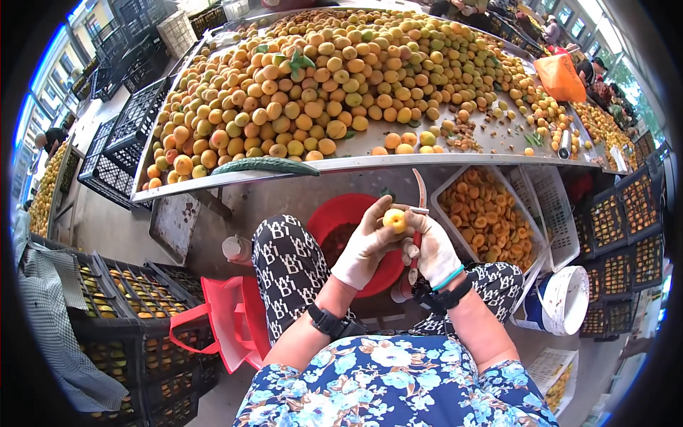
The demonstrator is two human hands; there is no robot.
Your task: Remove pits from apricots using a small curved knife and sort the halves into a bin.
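Note:
A yellow apricot [395,219] is held between my two gloved hands, above a red plastic basin [341,213] on the floor. My left hand [368,243], in a stained white work glove, closes its fingers and thumb on the apricot from the left. My right hand [431,243], gloved too, grips the red handle of a small curved knife [420,188], whose blade points up and away from me; its thumb touches the apricot's right side. Dark apricot stones seem to lie in the basin. On the metal table, whole apricots [299,101] are heaped.
A cucumber [265,166] lies along the table's near edge. Right of the basin, a white crate holds halved apricots [483,213], with a white bucket [568,300] nearer me. A red bag [229,320] stands at my left, beside black crates of fruit [139,320]. Other people work farther back.

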